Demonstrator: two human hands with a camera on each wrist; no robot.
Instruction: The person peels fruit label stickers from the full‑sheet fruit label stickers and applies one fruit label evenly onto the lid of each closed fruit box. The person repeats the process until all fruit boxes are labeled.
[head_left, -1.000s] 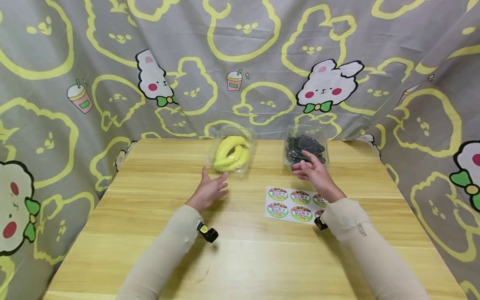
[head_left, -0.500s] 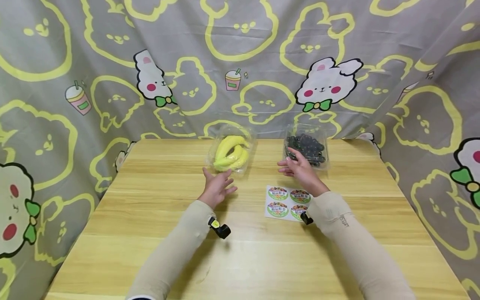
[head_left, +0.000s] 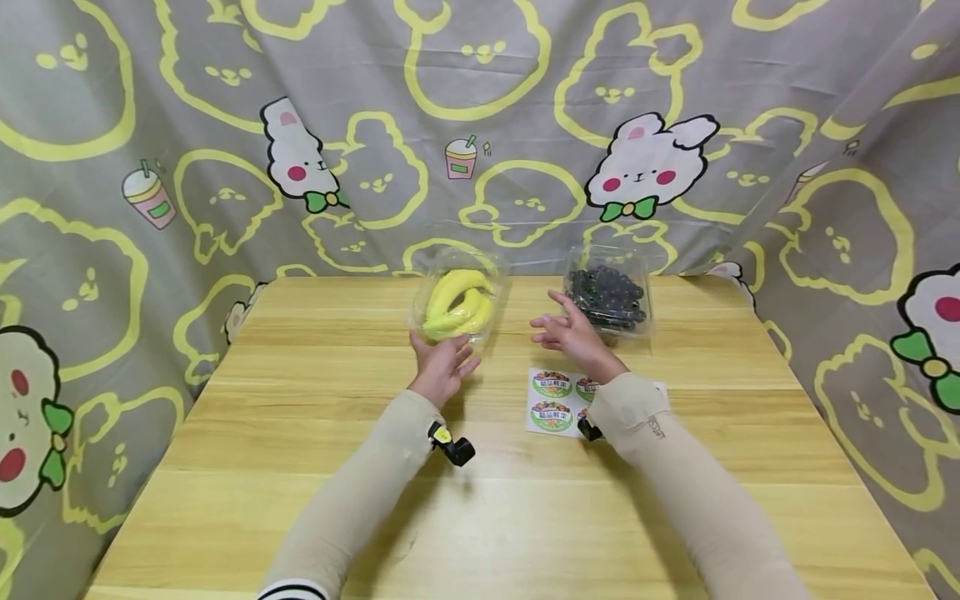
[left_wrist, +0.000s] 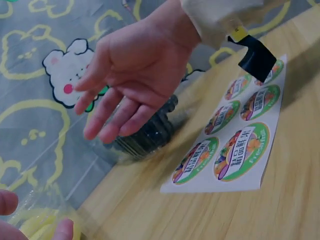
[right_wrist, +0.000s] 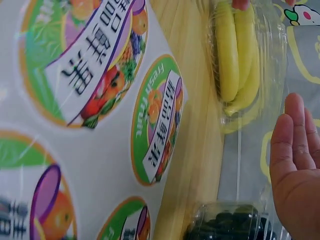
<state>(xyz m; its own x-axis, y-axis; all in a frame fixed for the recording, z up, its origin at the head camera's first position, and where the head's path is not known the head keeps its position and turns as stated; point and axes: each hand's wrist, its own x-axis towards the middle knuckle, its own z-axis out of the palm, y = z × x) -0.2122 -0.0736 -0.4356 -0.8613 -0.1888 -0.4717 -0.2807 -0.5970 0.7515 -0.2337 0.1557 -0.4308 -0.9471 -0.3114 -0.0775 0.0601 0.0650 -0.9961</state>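
In the head view my left hand [head_left: 444, 367] is at the near edge of a clear plastic box of bananas [head_left: 459, 304], fingers spread; whether it touches the box I cannot tell. My right hand [head_left: 576, 340] hovers between the two boxes, just left of a clear box of dark grapes [head_left: 611, 293]. Its fingers extend leftward and hold nothing, as the left wrist view of the right hand [left_wrist: 142, 70] confirms. Beneath the right forearm lies a white sheet of round fruit stickers [head_left: 551, 403], partly covered by the sleeve.
Both boxes stand at the back of a wooden table [head_left: 480, 533], close to a grey patterned curtain [head_left: 517, 100] that hangs behind and on both sides. A black camera [head_left: 459, 452] is strapped at the left wrist.
My left hand has moved right and slightly forward, up to the banana box. The right hand has shifted left from in front of the grapes toward the bananas. The boxes and sheet stay put.
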